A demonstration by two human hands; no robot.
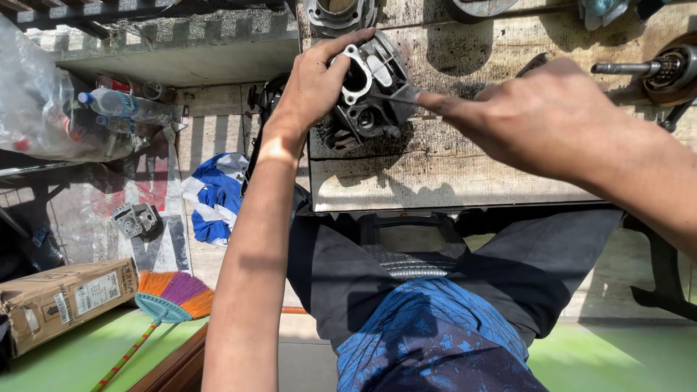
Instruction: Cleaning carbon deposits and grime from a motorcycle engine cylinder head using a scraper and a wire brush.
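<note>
Left hand (314,83): fingers closed around a dark metal engine part (367,91), held tilted over the stained wooden workbench (465,167). Right hand (537,116): fingers pinched on a thin metal tool (396,95) touching that part.

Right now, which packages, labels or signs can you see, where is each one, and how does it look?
Cardboard box: lower left, on the green floor; long, brown, lying tilted.
Label on the box: on its upper face; white rectangle with dark print.
Plastic bag: upper left; clear, crumpled, bulging.
Plastic bottle: beside the bag, lying down; clear with blue cap.
No signs or screens are in view.
</note>
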